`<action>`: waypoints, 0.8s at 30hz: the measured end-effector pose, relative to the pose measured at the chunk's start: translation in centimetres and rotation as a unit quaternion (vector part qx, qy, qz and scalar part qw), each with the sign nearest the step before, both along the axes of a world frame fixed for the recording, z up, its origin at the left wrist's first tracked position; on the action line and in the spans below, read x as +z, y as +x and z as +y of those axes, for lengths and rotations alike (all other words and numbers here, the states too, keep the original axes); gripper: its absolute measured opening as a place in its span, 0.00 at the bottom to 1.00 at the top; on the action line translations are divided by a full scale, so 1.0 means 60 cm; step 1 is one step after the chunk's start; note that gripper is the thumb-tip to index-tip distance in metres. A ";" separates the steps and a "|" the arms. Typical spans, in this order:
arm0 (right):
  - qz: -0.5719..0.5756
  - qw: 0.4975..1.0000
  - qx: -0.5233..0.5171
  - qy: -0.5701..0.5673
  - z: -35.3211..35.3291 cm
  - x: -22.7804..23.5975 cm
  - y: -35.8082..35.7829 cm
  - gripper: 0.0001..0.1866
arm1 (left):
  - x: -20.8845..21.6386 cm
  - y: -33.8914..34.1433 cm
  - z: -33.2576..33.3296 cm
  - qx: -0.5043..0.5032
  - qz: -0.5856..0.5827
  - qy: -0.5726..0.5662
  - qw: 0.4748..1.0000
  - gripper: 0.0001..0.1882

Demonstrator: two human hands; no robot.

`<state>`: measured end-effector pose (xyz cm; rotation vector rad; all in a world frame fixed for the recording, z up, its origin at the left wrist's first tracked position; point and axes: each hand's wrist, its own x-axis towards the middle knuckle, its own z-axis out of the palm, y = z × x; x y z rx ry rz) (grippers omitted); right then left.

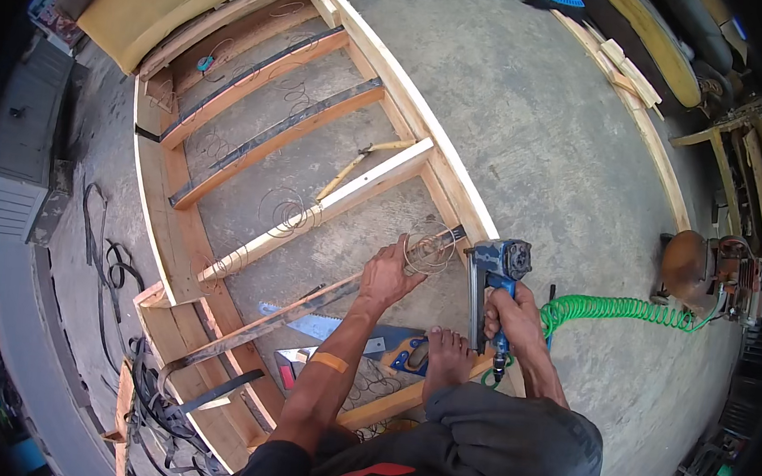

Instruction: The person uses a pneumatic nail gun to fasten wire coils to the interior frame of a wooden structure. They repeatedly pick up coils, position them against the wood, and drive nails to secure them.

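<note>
- Hands: right hand (520, 322) clasps a nail gun (513, 259); left hand (387, 279) touches a wire coil (433, 253) at a rail's end, whether gripping I cannot tell.
- Handsaw (313, 324) on concrete floor (564, 181) inside the wooden frame (425, 134).
- Green hose (613, 308) leading to a rusty machine (687, 267).
- Yellow panel (175, 7) at the frame's far end.

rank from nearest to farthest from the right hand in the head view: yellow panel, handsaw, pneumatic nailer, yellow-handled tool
1. Pneumatic nailer: gripped in the right hand
2. Handsaw: to the hand's left
3. Yellow-handled tool: farther, up and left
4. Yellow panel: far upper left
</note>
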<state>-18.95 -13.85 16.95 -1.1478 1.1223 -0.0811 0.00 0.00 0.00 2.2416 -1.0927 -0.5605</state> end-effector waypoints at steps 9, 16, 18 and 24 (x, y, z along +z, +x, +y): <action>0.074 0.978 0.120 -0.154 -0.029 -0.135 0.078 0.11 | 0.003 0.043 -0.014 0.008 -0.040 -0.037 0.999 0.47; 0.132 0.972 0.142 -0.131 -0.022 -0.107 0.084 0.19 | 0.014 0.014 -0.005 0.005 -0.014 -0.010 1.000 0.47; 0.138 0.944 0.177 -0.243 -0.025 -0.128 0.079 0.18 | 0.013 0.009 -0.001 0.004 -0.007 -0.001 1.000 0.48; 0.185 0.943 0.207 -0.185 -0.030 -0.088 0.101 0.20 | 0.019 0.007 0.006 0.002 0.002 0.025 1.000 0.49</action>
